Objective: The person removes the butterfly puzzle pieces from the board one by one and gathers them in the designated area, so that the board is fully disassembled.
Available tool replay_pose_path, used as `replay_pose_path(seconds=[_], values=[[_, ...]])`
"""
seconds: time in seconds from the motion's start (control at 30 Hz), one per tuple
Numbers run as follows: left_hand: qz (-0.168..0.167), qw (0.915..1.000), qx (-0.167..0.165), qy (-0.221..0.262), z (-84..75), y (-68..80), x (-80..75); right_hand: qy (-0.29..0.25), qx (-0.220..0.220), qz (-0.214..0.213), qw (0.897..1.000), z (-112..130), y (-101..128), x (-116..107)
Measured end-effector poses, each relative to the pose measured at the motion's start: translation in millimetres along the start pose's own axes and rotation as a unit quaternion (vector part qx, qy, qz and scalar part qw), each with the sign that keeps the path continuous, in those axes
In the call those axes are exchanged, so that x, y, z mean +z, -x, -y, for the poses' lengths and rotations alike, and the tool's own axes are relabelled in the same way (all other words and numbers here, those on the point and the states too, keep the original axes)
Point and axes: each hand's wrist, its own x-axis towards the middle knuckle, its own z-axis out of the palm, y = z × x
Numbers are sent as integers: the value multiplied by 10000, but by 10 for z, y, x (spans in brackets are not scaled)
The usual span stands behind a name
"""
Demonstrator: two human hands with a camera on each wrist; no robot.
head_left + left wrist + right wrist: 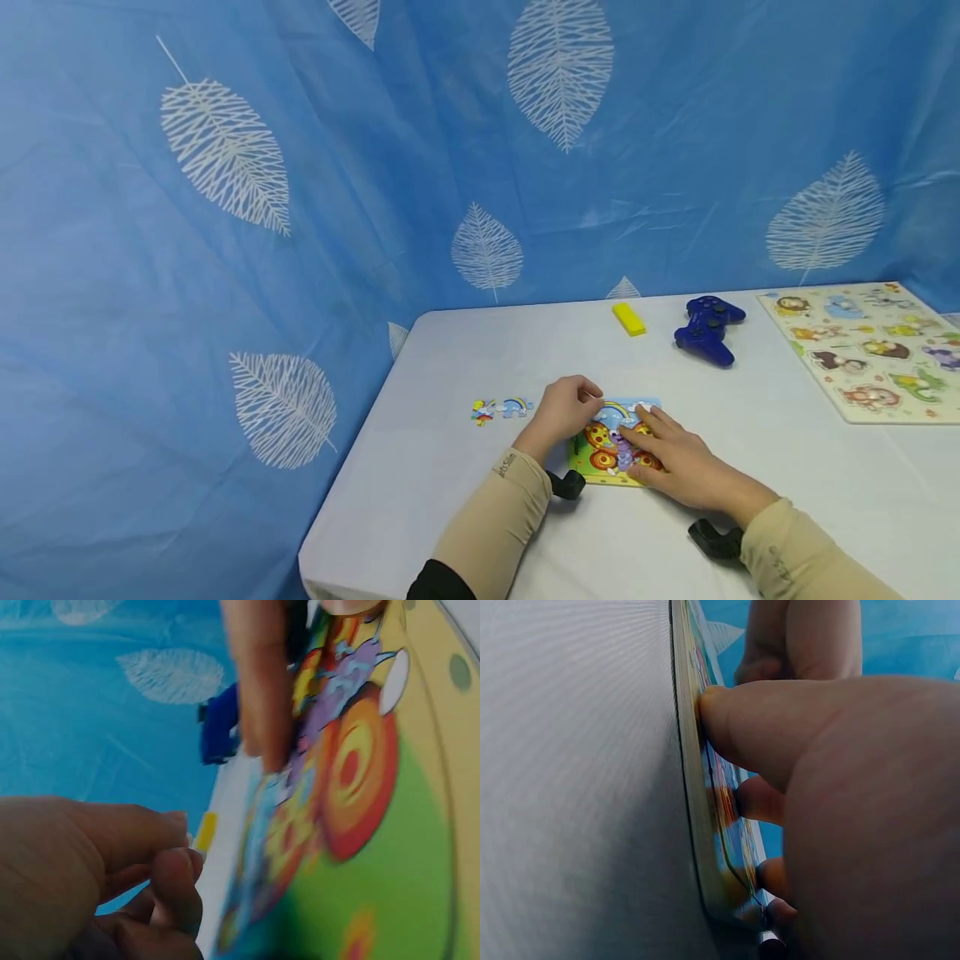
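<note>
A: Which step is in hand?
B: Fitting pieces, seemingly. The right hand (pixel 678 467) presses flat fingers on the small puzzle (pixel 609 467) at the bench's (pixel 750 500) front; the left hand (pixel 564 411) sits curled at its edge, apparently holding nothing.

A: And next?
B: Probably fetching the loose pieces (pixel 501 409) to the left. Only the head view shows them.

The person is wearing long beige sleeves on both arms, and each sleeve is ending at the wrist, leaving the left hand (pixel 564 410) and the right hand (pixel 678 467) bare. Small dark lettering is running along each cuff, too small to read, and a black layer is showing under the left sleeve near the elbow. A black camera mount is sitting under each wrist.
</note>
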Motion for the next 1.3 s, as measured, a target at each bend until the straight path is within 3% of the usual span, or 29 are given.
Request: replay_pose_path(seconds=[0.07,0.17,0.3,0.53,0.8,1.03,1.3], values=[[101,9999,-93,4,28,-24,72,-5,-54,-4,10000,13,-5,17],[-27,9997,-190,-155,82,-35,132,-13,-125,-24,9999,29,-16,24],[-256,9992,-107,-300,102,-42,135,51,-186,-157,9997,26,-36,-2],[-277,9981,-80,-545,55,-54,156,66,-113,-220,9997,7,-28,-57],[-330,9980,-174,-519,18,-56,221,22,154,-1036,9945,6,29,-221],[-286,9981,-273,-464,9,-56,244,323,-94,-832,9960,-60,52,-210],[40,9985,-274,-467,-44,-35,247,530,-409,-777,9947,-31,55,-167]])
